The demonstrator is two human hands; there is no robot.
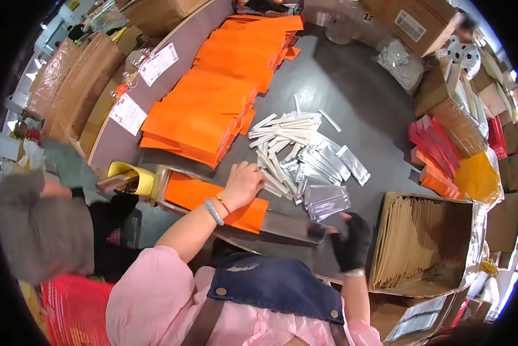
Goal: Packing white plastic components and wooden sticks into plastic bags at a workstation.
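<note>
My left hand (244, 183), bare and wearing wrist bracelets, lies over an orange flat piece (181, 193) at the table's front edge. Its fingers curl together beside a loose heap of white sticks (288, 130); whatever they pinch is hidden. In a black glove with bare fingertips, my right hand (352, 242) hovers at the front edge, thumb and forefinger apart, slightly blurred. Near its thumb is the end of a dark grey strip (293, 226) that runs on from the orange piece. Small silvery clear packets (327, 199) lie just beyond this hand.
Overlapping stacks of orange flat pieces (212, 92) cover the table's left side. A carton of upright brown sheets (423, 242) stands at right, with red and orange bundles (435, 144) behind. A yellow container (131, 177) sits at left. Another person's grey sleeve (45, 230) shows at far left.
</note>
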